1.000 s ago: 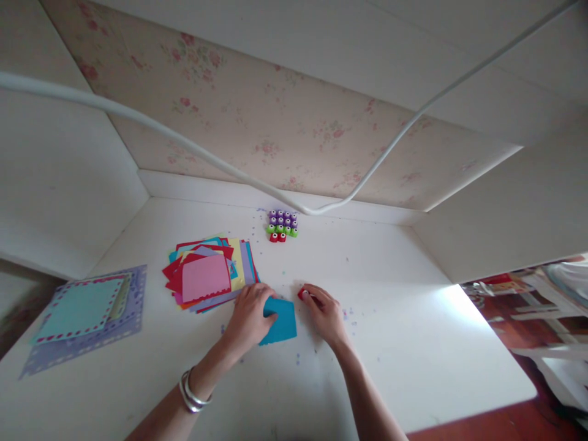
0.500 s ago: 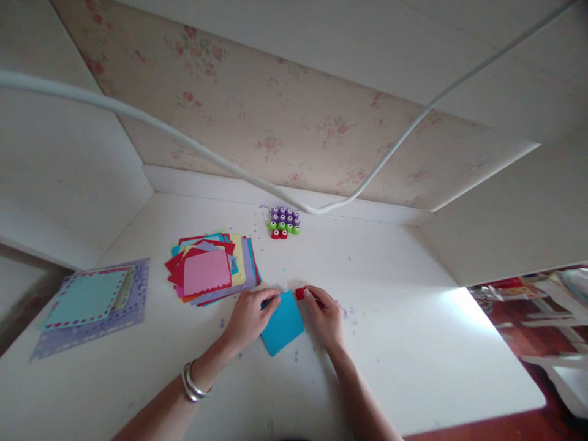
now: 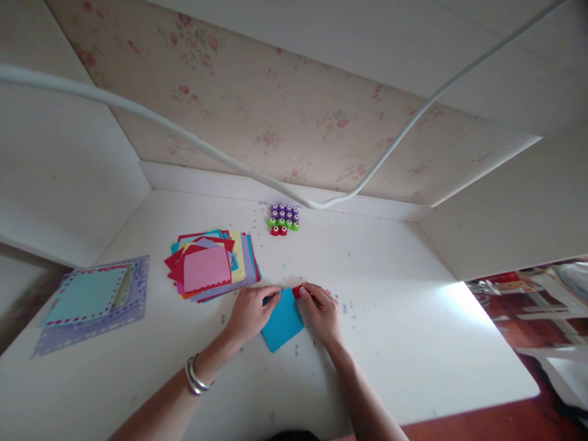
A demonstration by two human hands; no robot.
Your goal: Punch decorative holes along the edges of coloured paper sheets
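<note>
On the white tabletop (image 3: 413, 343): a blue card (image 3: 283, 321) lies flat and tilted, right between the left hand (image 3: 252, 309) and the right hand (image 3: 321, 312), close in front of the wearer.
Left hand: grip closed, fingertips pinching the card's far left edge; silver bangles (image 3: 195, 375) sit on the wrist.
Right hand: grip wrapped tight round a small red paper punch (image 3: 297, 292), thumb and fingers pressed onto it.
Red paper punch: up at the card's far right corner, touching its edge; whether the card sits inside the slot, cannot tell.
Card stack (image 3: 206, 267): a fanned pile just left of the left hand and not touching it, with a pink card on top and red, yellow, lilac and blue showing beneath.
Punch set (image 3: 283, 219): a tight block of tiny punches by the back wall, purple rows, a green row, two red in front, well apart from the hands; any marks on them are too small to read.
Far left: a lilac sheet (image 3: 140, 288) carries a light-blue card (image 3: 82, 297) with a red dotted border.
Paper scraps (image 3: 342, 304): little lilac bits are scattered beside the right hand.
Overhead: a white cable (image 3: 206, 151) crosses the floral wallpaper (image 3: 285, 104).
</note>
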